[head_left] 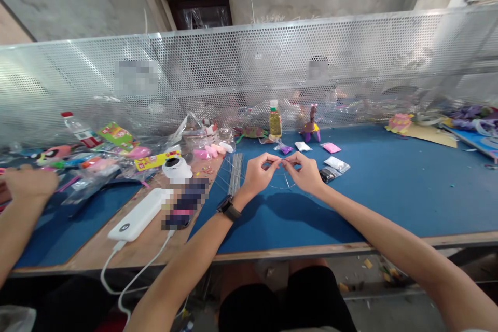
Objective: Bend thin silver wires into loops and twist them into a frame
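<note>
My left hand [260, 172], with a dark watch on its wrist, and my right hand [305, 170] meet fingertip to fingertip over the blue mat [295, 228]. Both are closed in a pinch on a thin wire [287, 181], which bends in an arc below the fingers. The bit right between the fingertips is too small to make out. Left of my left hand lies a bundle of straight wires [235, 174]. Small bags lie just beyond my hands: purple [286, 149], white [302, 146] and pink [331, 148]. Another white bag [336, 164] and a black bag [329, 174] lie by my right hand.
A bottle of yellow liquid [275, 122] and a long-necked clay figure [311, 127] stand near the perforated metal screen [233, 57]. To the left are a white power bank [140, 215], a phone [184, 205], cables and toy packaging. Another person's hand [31, 184] is at far left.
</note>
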{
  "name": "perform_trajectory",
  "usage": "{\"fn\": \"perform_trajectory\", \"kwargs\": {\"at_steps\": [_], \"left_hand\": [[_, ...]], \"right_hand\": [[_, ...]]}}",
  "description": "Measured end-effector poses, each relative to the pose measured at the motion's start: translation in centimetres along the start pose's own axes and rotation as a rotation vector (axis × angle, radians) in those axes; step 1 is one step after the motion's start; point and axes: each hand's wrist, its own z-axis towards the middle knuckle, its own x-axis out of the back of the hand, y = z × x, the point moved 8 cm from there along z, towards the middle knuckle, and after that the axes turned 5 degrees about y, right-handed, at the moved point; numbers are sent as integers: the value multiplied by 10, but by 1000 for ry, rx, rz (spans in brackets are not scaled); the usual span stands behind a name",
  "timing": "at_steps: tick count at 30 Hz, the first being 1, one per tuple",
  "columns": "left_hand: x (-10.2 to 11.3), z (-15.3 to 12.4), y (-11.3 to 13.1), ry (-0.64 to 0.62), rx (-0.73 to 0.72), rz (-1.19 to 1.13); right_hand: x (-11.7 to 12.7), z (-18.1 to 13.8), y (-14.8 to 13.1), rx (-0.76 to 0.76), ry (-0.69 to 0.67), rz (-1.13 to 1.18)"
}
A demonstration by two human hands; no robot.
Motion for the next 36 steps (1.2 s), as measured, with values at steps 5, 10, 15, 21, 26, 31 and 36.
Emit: {"fn": "perform_trajectory", "kwargs": {"at_steps": [5,10,15,21,26,31,36], "left_hand": [[-2,-1,0,-14,-4,-25],[-2,1,-10,-22,73,-119],[-3,3,-10,-17,61,-159],[4,-4,21,20,-247,141],[-2,-9,26,-113,-321,264],[-3,1,-1,-96,39,-82],[-20,-2,-31,-281,514,-649]], "right_hand": [[0,-1,-5,2,-16,-3],[-1,-3,-9,-26,-50,28],[-3,-4,-6,-83,-47,95],[-5,-6,-9,-125,-39,149],[-3,-5,-13,-129,-34,150],[0,-1,-9,-110,-44,138],[-3,-3,-6,-132,-129,189]]}}
